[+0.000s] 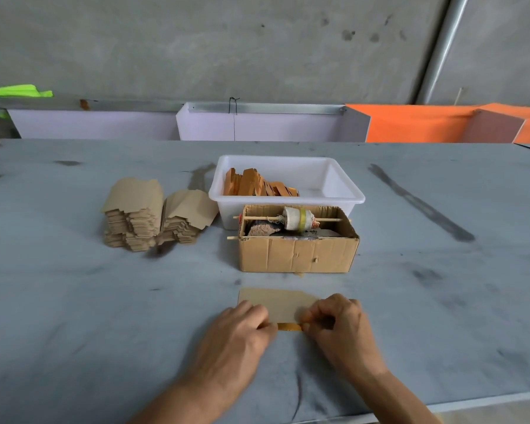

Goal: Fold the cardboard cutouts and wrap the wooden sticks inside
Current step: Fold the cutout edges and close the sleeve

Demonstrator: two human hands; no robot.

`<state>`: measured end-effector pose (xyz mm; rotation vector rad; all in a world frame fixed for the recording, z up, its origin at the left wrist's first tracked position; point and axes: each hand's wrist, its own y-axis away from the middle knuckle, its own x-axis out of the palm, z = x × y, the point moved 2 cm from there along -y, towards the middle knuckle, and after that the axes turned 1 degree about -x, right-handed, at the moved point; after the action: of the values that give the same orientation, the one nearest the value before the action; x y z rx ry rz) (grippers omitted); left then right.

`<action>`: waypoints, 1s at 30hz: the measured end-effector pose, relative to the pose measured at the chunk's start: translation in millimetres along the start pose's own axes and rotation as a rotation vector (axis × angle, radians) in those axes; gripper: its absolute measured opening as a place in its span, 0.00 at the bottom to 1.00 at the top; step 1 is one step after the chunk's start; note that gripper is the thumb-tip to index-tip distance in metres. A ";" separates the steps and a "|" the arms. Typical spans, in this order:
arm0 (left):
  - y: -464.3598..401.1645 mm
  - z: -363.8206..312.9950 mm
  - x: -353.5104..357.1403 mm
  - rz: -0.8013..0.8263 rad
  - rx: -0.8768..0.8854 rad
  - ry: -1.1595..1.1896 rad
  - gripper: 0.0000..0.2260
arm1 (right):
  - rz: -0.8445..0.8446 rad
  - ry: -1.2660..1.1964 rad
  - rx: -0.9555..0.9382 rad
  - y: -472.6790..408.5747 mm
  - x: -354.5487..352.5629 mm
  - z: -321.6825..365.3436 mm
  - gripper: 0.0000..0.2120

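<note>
A flat brown cardboard cutout [280, 302] lies on the grey table in front of me. An orange wooden stick [289, 326] sits along its near edge. My left hand [242, 330] pinches the stick's left end and the cutout's edge. My right hand [338, 324] pinches the right end, fingers curled over the cardboard. Two piles of unfolded cutouts [153, 214] stand at the middle left. More orange sticks [257, 185] lie in a white plastic tub [343, 185].
A small open cardboard box [297, 255] stands just beyond the cutout, holding a spool of string [297, 218] on a thin rod and some scraps. White and orange panels [426, 123] run along the table's far edge. The near table edge [471, 402] is at lower right.
</note>
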<state>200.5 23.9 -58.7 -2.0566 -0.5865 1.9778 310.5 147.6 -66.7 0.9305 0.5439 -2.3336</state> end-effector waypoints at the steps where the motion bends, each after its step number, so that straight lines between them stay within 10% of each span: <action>1: 0.5 -0.2 0.6 0.004 0.000 -0.003 0.06 | -0.065 0.100 -0.077 3.2 -0.3 3.1 0.14; 6: 0.1 4.7 3.3 0.005 -0.044 0.108 0.10 | -0.134 0.297 -0.526 16.9 9.4 18.5 0.11; 19: -23.1 37.3 3.6 -0.013 -0.383 0.324 0.08 | -0.021 0.498 -0.461 12.7 -10.2 1.5 0.12; 30: -54.6 58.4 18.0 0.351 -0.643 0.373 0.15 | 0.036 0.282 -0.160 -17.0 -8.8 -5.1 0.12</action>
<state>135.8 74.1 -55.1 -3.0048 -0.9140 1.6134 307.5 166.3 -61.0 1.1889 0.8073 -2.1035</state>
